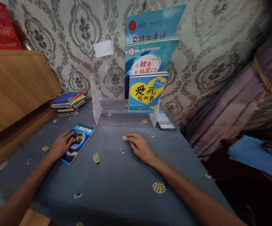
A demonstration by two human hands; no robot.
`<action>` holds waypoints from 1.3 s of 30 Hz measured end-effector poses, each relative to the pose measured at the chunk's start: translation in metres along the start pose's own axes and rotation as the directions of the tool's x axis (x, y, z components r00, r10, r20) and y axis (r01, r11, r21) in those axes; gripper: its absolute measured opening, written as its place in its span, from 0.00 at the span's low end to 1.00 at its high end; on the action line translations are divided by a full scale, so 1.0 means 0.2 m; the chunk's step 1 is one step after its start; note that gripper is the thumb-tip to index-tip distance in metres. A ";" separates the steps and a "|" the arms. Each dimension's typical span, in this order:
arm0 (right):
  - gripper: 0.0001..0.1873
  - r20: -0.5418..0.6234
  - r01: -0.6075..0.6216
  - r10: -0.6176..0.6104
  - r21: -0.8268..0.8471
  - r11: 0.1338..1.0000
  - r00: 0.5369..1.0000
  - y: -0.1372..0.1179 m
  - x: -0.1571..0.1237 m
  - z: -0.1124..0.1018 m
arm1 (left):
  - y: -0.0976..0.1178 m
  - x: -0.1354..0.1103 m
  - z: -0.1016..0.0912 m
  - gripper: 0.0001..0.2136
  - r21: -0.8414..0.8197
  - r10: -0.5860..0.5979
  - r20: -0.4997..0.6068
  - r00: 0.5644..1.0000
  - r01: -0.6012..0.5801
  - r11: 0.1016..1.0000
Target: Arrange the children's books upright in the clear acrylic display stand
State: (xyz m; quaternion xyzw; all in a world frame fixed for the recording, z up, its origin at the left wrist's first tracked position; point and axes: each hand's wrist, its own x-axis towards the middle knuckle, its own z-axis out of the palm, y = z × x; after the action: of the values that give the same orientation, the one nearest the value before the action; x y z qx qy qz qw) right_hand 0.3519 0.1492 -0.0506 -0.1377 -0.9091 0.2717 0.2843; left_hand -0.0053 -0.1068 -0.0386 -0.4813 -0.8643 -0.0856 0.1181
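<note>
My left hand [61,145] lies over the left side of a blue book [80,138], which is flat on the table with a globe picture on its cover. The fingers are stretched across the cover, with the thumb apart from them. My right hand [140,149] rests palm down on the cloth, fingers out and nothing seen in it. Beyond both hands stands a clear acrylic book rack [126,120]. On its right side a blue and yellow book [147,94] stands in front, a teal book [166,51] behind it, and a taller blue book [157,23] at the back.
A pile of books [68,102] sits at the back left, beside a wooden cabinet [20,75]. A phone-like object [166,121], partly pixelated, lies right of the rack. Grey patterned cloth [117,188] covers the table. A purple curtain [230,103] hangs at right.
</note>
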 end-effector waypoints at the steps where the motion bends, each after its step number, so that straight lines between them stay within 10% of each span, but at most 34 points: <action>1: 0.17 0.000 0.001 -0.001 -0.006 1.000 1.000 0.00 0.00 0.00 | 0.04 -0.02 -0.01 0.26 0.011 0.024 -0.005 1.000 -0.024 1.000; 20: 0.17 -0.062 -0.086 0.082 -0.057 0.995 0.995 -0.04 -0.02 -0.01 | 0.95 -0.04 -0.18 0.17 0.020 0.318 0.143 0.937 -0.324 0.946; 29: 0.15 -0.099 -0.122 0.096 -0.316 0.941 0.991 -0.05 -0.03 -0.06 | 0.95 0.10 -0.06 0.15 -0.342 0.393 -0.006 0.920 -0.371 0.863; 39: 0.20 0.243 0.150 -0.076 -0.300 0.942 0.967 -0.18 0.13 0.09 | 0.91 0.11 0.03 0.15 -0.348 0.435 -0.091 0.896 -0.438 0.829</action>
State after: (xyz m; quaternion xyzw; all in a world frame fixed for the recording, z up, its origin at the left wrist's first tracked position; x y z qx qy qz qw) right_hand 0.3173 0.1224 -0.0304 -0.0966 -0.9738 0.1197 0.1675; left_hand 0.1376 0.0073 -0.0328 -0.6787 -0.7006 -0.2149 0.0481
